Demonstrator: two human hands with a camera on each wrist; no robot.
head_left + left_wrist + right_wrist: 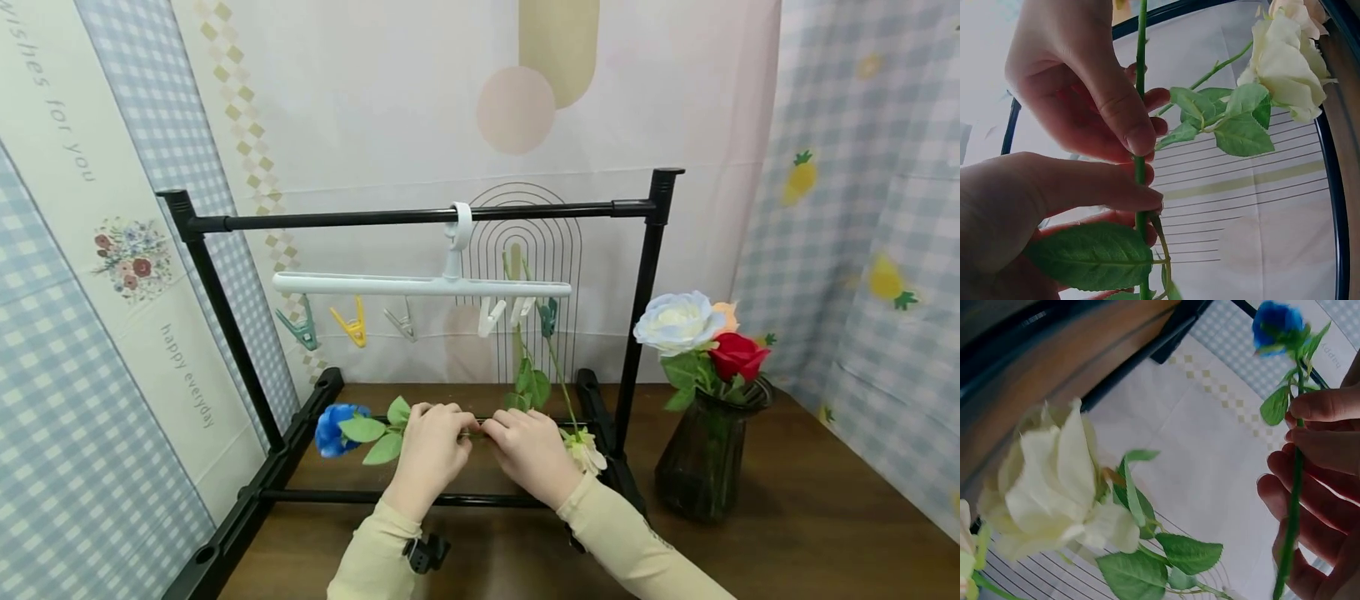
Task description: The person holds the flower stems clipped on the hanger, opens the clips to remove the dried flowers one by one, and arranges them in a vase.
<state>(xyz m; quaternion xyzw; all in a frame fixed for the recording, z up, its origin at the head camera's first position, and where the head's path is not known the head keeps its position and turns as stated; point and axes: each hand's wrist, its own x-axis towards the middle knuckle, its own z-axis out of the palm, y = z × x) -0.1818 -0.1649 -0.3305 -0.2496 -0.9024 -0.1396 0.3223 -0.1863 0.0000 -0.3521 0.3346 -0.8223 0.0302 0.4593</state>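
A blue artificial rose [341,430] lies sideways in front of the rack, its flower to the left. My left hand [435,446] pinches its green stem [1141,56] near the leaves, thumb on top. Right beside it, my right hand [531,450] pinches the same stem between thumb and fingers. In the right wrist view the stem's lower end runs across the right fingers. Behind the hands, a white rose [1054,487] hangs upside down, its bloom hidden by my right hand in the head view. A pale yellowish flower [585,454] hangs beside it.
A white hanger [420,286] hangs from the black rack [337,219]. Below its bar are a green clip [300,327], a yellow clip [352,323], a grey clip [403,321] and several others, some holding stems. A dark glass vase [701,467] with flowers stands at right.
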